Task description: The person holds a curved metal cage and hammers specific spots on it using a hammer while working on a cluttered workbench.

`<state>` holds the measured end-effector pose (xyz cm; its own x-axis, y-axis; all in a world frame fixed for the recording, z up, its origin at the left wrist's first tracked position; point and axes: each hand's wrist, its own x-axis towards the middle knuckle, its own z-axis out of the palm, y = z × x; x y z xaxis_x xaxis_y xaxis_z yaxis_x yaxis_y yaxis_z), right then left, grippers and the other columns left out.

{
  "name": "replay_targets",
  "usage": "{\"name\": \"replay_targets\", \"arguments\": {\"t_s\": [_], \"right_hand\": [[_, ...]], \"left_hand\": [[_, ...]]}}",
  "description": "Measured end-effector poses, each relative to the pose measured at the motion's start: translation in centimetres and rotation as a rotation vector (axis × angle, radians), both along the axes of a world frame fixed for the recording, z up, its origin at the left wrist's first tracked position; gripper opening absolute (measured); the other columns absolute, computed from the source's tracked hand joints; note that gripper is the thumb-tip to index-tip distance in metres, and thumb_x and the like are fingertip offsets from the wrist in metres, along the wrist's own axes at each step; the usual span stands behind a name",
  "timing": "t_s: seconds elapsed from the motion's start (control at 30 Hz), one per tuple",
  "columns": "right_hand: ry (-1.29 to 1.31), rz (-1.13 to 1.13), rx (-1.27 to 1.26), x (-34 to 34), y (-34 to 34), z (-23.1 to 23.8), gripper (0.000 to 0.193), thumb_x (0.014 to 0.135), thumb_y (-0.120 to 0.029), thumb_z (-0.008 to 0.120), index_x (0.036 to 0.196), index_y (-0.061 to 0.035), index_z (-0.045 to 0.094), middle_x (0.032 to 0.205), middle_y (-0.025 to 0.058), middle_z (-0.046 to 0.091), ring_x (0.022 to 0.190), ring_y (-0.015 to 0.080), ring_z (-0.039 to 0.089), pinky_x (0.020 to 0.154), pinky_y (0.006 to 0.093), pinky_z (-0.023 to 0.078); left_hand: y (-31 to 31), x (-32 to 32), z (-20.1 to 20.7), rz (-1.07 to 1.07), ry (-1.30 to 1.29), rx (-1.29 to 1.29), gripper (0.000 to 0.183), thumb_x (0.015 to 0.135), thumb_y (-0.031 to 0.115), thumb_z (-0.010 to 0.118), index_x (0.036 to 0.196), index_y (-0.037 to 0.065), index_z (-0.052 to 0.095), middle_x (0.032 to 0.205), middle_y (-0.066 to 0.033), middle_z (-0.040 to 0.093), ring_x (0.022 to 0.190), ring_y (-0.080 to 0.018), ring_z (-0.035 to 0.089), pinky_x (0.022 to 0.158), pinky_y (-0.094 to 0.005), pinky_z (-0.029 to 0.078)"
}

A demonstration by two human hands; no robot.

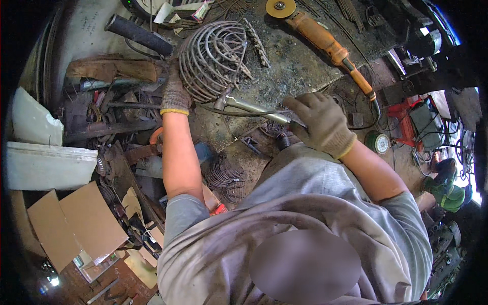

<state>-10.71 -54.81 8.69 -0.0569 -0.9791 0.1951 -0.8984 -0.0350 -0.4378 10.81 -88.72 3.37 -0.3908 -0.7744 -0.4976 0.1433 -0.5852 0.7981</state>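
Observation:
A rounded cage of bent metal rods point(211, 63) rests on the worn worktop in front of me. My left hand point(176, 94), in a grey knit glove with a yellow cuff, grips its left edge; the fingertips are partly hidden by the rods. Just below the cage lies the head of a hammer with a pale metal handle point(256, 109). The handle's dark end runs between the thumb and fingers of my gloved right hand point(323, 122), which is closed around it. A thin dark rod or cable crosses by the handle.
An orange angle grinder point(325, 40) with a disc lies at the far right, its cord trailing down. A short twisted metal bar point(257, 43) is beside the cage. Stacked curved rods point(223, 173) sit below the worktop. Cardboard point(76, 223) and scrap metal crowd the left; a red stand point(404, 122) is at right.

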Motion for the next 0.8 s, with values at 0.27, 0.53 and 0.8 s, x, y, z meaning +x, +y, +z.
{"name": "replay_targets", "arguments": {"t_s": [0.27,0.53,0.8], "right_hand": [[-0.024,-0.080,0.391,1.7,-1.4,-3.5,0.042,0.086,-0.040,0.063,0.115,-0.0111,0.063,0.098,0.0172,0.067,0.093,0.0365,0.065,0.079,0.0483,0.052],[-0.184,-0.078,0.474,1.4,-3.6,-2.9,0.041,0.087,-0.045,0.058,0.103,-0.0091,0.068,0.097,0.0188,0.069,0.097,0.0365,0.065,0.081,0.0473,0.052],[0.003,-0.076,0.285,2.0,-3.6,-4.0,0.034,0.089,-0.041,0.057,0.096,-0.0092,0.068,0.087,0.0168,0.066,0.086,0.0353,0.065,0.076,0.0475,0.051]], "left_hand": [[3.4,0.1,5.2,0.010,0.103,-0.108,0.059,0.100,0.054,0.036,0.140,0.012,0.049,0.146,-0.0110,0.047,0.132,-0.0328,0.045,0.109,-0.0501,0.037],[4.5,4.4,9.3,0.166,0.264,-0.144,0.056,0.100,0.048,0.040,0.140,0.010,0.048,0.146,-0.0123,0.046,0.134,-0.0344,0.042,0.112,-0.0529,0.033],[4.9,15.2,10.6,-0.178,0.915,-0.181,0.059,0.097,0.050,0.043,0.140,0.010,0.048,0.145,-0.0119,0.047,0.131,-0.0340,0.044,0.111,-0.0534,0.034]]}}
